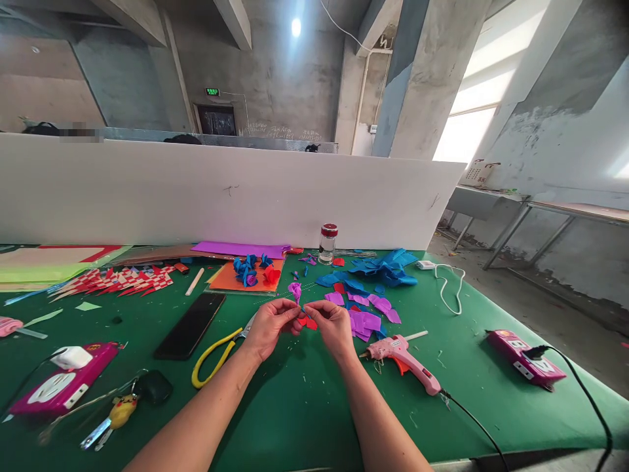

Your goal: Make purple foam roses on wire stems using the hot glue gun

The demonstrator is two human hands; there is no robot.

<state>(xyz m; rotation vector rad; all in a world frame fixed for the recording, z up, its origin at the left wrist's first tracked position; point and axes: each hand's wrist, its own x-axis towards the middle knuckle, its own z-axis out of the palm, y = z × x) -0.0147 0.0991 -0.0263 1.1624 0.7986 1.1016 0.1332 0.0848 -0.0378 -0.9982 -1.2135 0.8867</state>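
Observation:
Near the middle of the green table, my left hand [272,328] pinches the base of a small purple paper flower [295,291], which points up above the fingers. Close beside it, fingertips nearly touching, my right hand [333,326] is closed in a pinch at a tiny blue piece [303,309], mostly hidden by the fingers. Purple paper pieces [364,322] and red scraps lie just beyond my right hand. Blue and red paper flowers [246,269] rest on an orange sheet [226,278] behind my left hand.
Yellow-handled scissors [214,356] and a black phone [190,326] lie left of my hands. To the right are a pink glue gun [403,360] and a power strip [525,357]. A red-lidded jar [327,244] stands before the white partition [221,190].

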